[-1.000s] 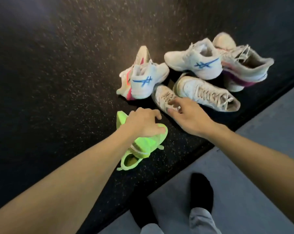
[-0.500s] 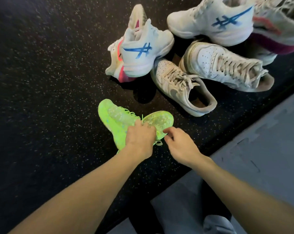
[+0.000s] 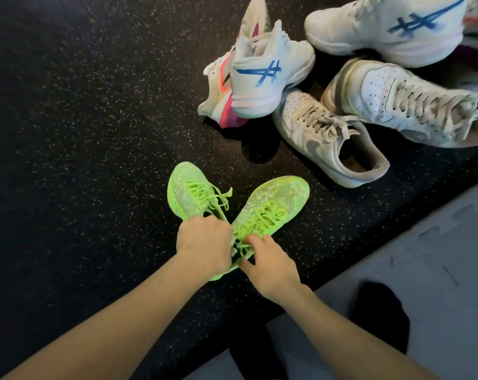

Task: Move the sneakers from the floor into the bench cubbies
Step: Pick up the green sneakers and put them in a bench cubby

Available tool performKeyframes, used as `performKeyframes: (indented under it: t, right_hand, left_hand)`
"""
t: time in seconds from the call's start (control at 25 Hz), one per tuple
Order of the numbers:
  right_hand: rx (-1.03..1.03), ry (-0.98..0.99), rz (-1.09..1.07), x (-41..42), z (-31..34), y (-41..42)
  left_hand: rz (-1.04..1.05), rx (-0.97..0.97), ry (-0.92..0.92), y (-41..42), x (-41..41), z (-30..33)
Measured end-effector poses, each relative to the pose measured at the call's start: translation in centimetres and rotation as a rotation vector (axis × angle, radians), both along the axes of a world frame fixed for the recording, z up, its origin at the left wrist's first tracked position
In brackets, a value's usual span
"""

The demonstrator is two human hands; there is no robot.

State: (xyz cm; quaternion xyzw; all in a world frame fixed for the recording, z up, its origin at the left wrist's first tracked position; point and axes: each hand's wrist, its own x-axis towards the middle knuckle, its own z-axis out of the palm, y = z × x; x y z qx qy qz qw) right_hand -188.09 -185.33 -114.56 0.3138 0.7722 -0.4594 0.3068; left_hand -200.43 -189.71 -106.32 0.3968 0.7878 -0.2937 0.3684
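Note:
Two neon green sneakers lie toes apart on the dark speckled floor: the left green sneaker and the right green sneaker. My left hand grips the heel end of the left one, fingers curled over its collar. My right hand has its fingers curled into the laces and collar of the right one. Their heels are hidden under my hands. No bench or cubbies are in view.
Behind lies a pile of white sneakers: one with blue stripes, a pink-soled one, two worn lace-ups, and a large blue-striped one. A grey mat with my black socks lies near right.
My right hand left the white lace-up sneaker and came back onto the right green sneaker. My left hand stayed on the left green one. The view moved closer to the floor.

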Motion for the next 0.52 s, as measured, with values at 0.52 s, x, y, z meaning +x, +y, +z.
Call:
performKeyframes:
  t: [0.52]
  right_hand:
    - [-0.06, -0.108, 0.012, -1.4, -1.3, -7.9]
  left_hand:
    - [0.56, -0.055, -0.054, -5.3, -1.0, -0.2]
